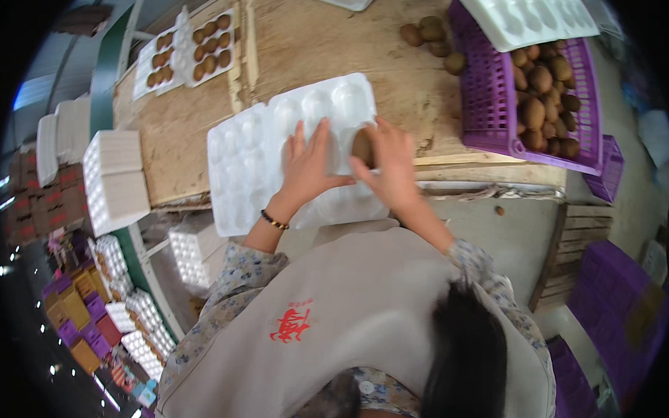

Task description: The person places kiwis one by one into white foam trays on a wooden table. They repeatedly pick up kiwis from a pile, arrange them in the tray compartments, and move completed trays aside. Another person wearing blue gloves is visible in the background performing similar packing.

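Note:
A white plastic foam tray with a hinged lid and molded hollows [240, 150] lies unfolded before me at the table's near edge. My left hand [308, 161] rests on its right half with fingers spread, and no item shows in it. My right hand [391, 161] holds a brown kiwifruit [363, 148] over the right side of the tray, the fingers curled around it. Part of the kiwifruit is hidden by those fingers. Some hollows under my hands are covered from view.
A purple plastic crate [487, 104] full of kiwifruit stands at the right, a white tray [532, 19] across its top. Several loose kiwifruit [432, 29] lie beside it. Filled trays [213, 47] sit at the upper left of the wooden table [329, 32]. Stacked white trays [117, 179] stand at the left edge.

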Available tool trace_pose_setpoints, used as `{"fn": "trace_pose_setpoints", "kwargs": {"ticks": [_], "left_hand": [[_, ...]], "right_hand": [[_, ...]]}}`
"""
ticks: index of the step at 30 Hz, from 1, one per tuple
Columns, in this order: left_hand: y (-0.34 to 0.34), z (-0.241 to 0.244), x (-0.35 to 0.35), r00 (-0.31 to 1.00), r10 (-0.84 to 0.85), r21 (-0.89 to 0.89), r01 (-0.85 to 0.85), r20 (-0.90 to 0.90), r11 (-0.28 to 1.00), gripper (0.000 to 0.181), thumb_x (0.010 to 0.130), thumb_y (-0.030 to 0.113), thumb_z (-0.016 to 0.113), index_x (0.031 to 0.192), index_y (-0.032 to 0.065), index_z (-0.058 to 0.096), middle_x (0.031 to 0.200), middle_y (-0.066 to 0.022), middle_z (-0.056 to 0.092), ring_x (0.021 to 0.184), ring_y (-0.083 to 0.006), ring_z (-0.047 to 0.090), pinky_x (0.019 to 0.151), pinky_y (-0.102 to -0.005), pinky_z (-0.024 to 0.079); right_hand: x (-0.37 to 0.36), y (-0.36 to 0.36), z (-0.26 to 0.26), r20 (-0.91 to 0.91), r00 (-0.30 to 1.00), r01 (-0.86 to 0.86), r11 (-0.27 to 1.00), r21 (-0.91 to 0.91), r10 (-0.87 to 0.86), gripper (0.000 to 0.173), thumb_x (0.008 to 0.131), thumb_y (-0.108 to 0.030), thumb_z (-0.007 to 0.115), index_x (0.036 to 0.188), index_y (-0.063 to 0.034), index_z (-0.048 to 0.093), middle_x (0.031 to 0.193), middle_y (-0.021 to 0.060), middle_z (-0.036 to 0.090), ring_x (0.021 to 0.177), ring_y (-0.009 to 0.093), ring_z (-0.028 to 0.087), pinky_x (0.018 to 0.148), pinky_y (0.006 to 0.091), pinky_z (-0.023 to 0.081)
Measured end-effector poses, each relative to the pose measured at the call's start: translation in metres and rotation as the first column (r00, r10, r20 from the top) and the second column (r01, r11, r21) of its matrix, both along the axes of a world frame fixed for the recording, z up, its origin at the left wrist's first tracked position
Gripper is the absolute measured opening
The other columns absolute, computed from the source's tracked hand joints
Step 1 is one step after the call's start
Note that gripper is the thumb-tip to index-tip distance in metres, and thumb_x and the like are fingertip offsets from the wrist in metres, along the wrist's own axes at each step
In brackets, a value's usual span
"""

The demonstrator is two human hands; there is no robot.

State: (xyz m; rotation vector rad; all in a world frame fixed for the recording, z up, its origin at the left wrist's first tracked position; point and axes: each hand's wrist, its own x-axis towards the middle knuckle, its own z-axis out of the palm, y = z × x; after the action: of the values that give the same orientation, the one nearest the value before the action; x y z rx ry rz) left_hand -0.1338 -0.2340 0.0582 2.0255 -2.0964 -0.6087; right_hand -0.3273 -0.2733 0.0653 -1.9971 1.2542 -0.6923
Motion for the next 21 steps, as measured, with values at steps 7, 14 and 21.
{"fn": "trace_pose_setpoints", "kwargs": {"ticks": [7, 14, 21], "left_hand": [[-0.001, -0.019, 0.000, 0.999, -0.045, -0.030, 0.045, -0.011, 0.999, 0.110, 0.060, 0.055, 0.080, 0.149, 0.0164, 0.028, 0.153, -0.0161, 0.025, 0.142, -0.0469, 0.007, 0.109, -0.0645, 0.011], [0.009, -0.006, 0.009, 0.998, -0.044, 0.053, 0.042, 0.039, 0.998, 0.098, 0.064, 0.056, 0.079, 0.147, 0.0274, 0.035, 0.155, -0.0150, 0.020, 0.140, -0.0504, 0.004, 0.107, -0.0682, 0.010], [0.006, 0.005, 0.014, 0.998, 0.009, 0.205, -0.021, 0.058, 0.979, 0.103, 0.061, 0.049, 0.083, 0.148, 0.0305, 0.032, 0.156, -0.0126, 0.017, 0.142, -0.0490, 0.002, 0.108, -0.0688, 0.010]], "right_hand": [[0.012, -0.005, -0.038, -0.174, 0.984, -0.053, 0.998, -0.022, 0.048, 0.070, 0.083, -0.031, 0.068, 0.143, -0.0092, 0.037, 0.149, 0.0147, 0.034, 0.134, 0.039, 0.032, 0.111, 0.0501, 0.025], [-0.123, -0.094, 0.041, 0.211, 0.901, 0.414, 0.897, -0.156, -0.380, 0.054, 0.082, -0.015, 0.071, 0.130, -0.0040, 0.049, 0.128, 0.0180, 0.052, 0.115, 0.033, 0.050, 0.095, 0.0404, 0.043], [-0.220, -0.245, -0.054, -0.477, 0.596, 0.615, 0.750, -0.246, -0.645, 0.086, 0.079, -0.057, 0.065, 0.142, -0.0091, 0.031, 0.135, 0.0293, 0.039, 0.125, 0.046, 0.037, 0.105, 0.0503, 0.033]]}}
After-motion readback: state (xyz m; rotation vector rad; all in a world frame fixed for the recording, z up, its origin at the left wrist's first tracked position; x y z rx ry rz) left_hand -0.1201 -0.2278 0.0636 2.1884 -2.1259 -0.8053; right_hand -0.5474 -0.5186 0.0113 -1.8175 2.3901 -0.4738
